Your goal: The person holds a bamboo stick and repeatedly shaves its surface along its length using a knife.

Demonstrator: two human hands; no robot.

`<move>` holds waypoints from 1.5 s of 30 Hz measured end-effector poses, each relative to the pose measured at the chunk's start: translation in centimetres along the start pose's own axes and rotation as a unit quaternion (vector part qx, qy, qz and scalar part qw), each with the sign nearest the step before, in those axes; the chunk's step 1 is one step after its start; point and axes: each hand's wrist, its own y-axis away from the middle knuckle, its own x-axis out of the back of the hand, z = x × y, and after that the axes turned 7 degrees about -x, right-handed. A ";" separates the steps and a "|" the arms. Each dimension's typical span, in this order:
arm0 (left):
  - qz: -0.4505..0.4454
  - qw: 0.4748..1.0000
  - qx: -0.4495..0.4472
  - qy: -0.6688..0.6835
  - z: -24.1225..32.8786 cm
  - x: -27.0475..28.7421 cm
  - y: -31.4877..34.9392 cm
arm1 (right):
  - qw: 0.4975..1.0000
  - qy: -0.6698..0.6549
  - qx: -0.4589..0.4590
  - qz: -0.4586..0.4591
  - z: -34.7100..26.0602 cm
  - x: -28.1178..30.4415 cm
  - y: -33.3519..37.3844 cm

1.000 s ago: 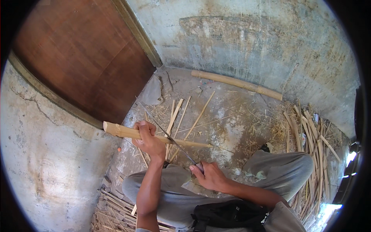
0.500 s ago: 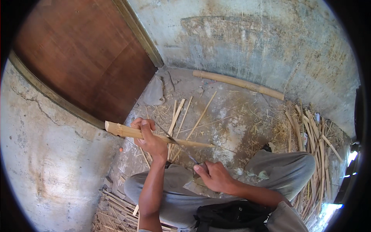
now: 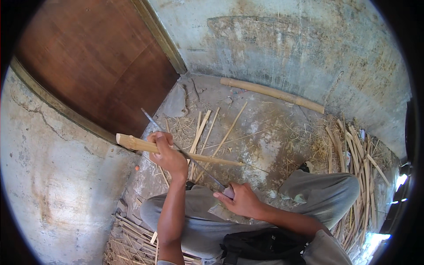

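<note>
My left hand (image 3: 169, 155) is closed around a split piece of bamboo (image 3: 215, 159), nearer its thick left end. The piece lies roughly level above the floor, its thin end pointing right. In my right hand (image 3: 243, 201) is the handle of a long-bladed knife (image 3: 201, 167), fingers wrapped round it. The narrow dark blade slants up to the left across the bamboo, close by my left hand, and its tip sticks out beyond the piece. Whether the blade touches the bamboo I cannot tell.
Thin bamboo strips (image 3: 230, 130) lie on the floor ahead. A whole bamboo pole (image 3: 274, 95) rests along the far wall. Heaps of strips lie at right (image 3: 364, 176) and lower left (image 3: 141, 234). A brown door (image 3: 101, 66) and a plastic bag (image 3: 176, 101) are at the left.
The knife has slid up and left along its length, so more of its tip shows past the bamboo. My right hand has risen slightly; the bamboo has shifted a little left.
</note>
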 end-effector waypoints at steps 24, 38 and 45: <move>-0.047 0.994 -0.005 0.103 1.4 0.2 1.6 | 0.997 0.030 -0.065 -0.015 -0.4 1.0 -0.9; -0.033 0.990 -0.052 0.127 1.9 -0.4 2.6 | 0.992 -0.002 -0.120 0.030 5.9 -2.5 -1.0; -0.078 0.984 -0.032 0.157 -0.3 1.0 1.2 | 0.989 0.072 -0.123 -0.027 4.9 -0.3 -2.1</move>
